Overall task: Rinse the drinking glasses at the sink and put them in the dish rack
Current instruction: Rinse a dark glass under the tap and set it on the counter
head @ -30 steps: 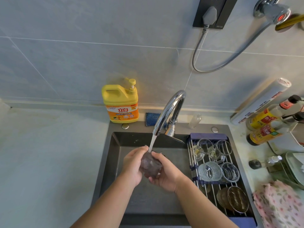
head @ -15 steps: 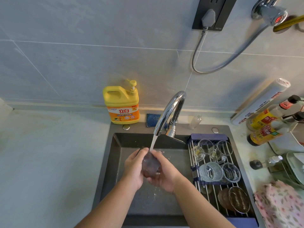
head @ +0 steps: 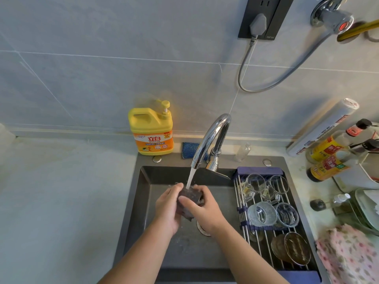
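A clear drinking glass (head: 191, 196) is held over the dark sink (head: 143, 191), under the running stream from the chrome faucet (head: 213, 138). My left hand (head: 167, 208) wraps its left side and my right hand (head: 202, 210) grips its right side, thumb across the front. Water falls into the glass's open mouth. On the sink's right side lies the roll-up dish rack (head: 264, 228), which carries several clear glasses (head: 261, 214) and two amber ones (head: 296, 251).
A yellow dish soap jug (head: 150, 132) and a blue scouring pad (head: 189, 149) stand behind the sink. Sauce bottles (head: 328, 158), a foil roll (head: 322, 128) and a floral cloth (head: 348, 253) crowd the right counter. The drain (head: 202, 227) shows below my hands.
Both hands have turned the glass under the stream, so its mouth now faces up into the water. My right thumb has moved across its front.
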